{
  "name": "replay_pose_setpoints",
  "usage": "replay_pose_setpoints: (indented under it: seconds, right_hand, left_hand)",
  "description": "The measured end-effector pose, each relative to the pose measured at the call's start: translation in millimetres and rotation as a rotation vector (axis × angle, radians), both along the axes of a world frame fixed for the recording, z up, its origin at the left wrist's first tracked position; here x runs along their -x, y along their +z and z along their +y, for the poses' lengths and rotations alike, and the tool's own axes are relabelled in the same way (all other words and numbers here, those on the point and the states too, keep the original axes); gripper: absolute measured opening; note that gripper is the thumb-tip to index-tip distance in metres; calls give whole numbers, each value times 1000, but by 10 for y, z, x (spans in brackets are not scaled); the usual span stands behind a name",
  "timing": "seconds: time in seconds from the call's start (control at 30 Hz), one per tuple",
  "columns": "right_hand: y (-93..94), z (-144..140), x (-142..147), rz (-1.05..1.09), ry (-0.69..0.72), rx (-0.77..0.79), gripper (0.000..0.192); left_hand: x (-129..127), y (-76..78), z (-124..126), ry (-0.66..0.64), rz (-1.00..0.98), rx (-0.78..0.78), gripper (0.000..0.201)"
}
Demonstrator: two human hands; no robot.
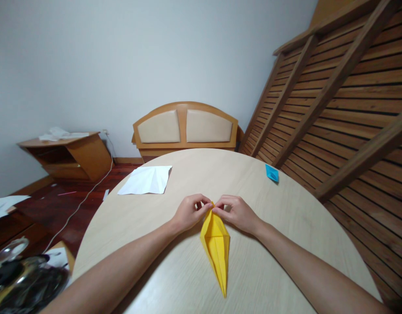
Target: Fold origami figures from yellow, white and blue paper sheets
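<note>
Yellow paper (216, 244) tip pinched by left hand (188, 213), right hand (237, 213).

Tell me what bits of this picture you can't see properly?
- Far tip of the long yellow folded paper: head view, covered by the pinching fingers of the left hand and right hand.
- Small blue folded paper: head view, too small to tell its shape.
- Dark shiny things at the bottom left: head view, cut off by the edge.
- Round pale wooden table: near side cut off below.
</note>
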State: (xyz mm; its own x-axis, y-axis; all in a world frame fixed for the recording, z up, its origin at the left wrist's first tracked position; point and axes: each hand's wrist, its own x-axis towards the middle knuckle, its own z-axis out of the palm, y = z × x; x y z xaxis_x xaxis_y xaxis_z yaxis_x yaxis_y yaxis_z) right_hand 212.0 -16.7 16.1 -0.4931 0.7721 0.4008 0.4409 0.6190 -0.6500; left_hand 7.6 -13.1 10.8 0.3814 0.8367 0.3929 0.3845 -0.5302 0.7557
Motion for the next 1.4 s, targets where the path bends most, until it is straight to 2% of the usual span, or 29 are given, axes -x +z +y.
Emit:
replay_pose_setpoints:
  seconds: [0.1,0.23,0.3,0.37,0.43,0.57,0.7,0.8,0.9,0.97,1.2,1.3,1.4]
  right_hand:
    - [-13,-4,9,-22,-29,10,10]
    - [-24,-6,12,-16,-64,54,18]
    - [-13,-6,11,-33,-69,46,15]
    - [6,-8,6,-92,-59,5,11]
    - [28,-11,-5,-160,-27,-39,19]
    - [64,-29,-32,-217,34,-72,16]
    - [84,-61,-28,-280,104,-78,41]
    - [84,-78,-9,-321,120,-94,50]
    - [64,-68,-11,-349,124,-119,49]
    - [41,-37,-36,-360,117,-140,47]
    - [-24,146,-219,-410,-5,-219,26]
    - [-7,148,-227,-436,-33,-236,23]
    - [-4,86,-159,-433,-23,-224,30]
  left_hand:
    - [2,-29,20,45,30,-15,21]
    - [17,-57,62,193,86,-3,23]
    - [33,-59,84,270,119,20,23]
    - [54,-57,104,346,158,45,22]
    - [73,-58,123,407,197,68,20]
    - [98,-83,150,460,249,103,15]
    - [109,-117,150,473,233,71,20]
    - [112,-119,130,413,206,-90,22]
    - [101,-108,101,232,231,-280,21]
    - [85,-102,79,108,271,-327,22]
    - [52,-94,0,-192,518,-281,42]
    - [63,-105,-9,-216,638,-244,49]
    - [67,-129,-9,-170,722,-183,53]
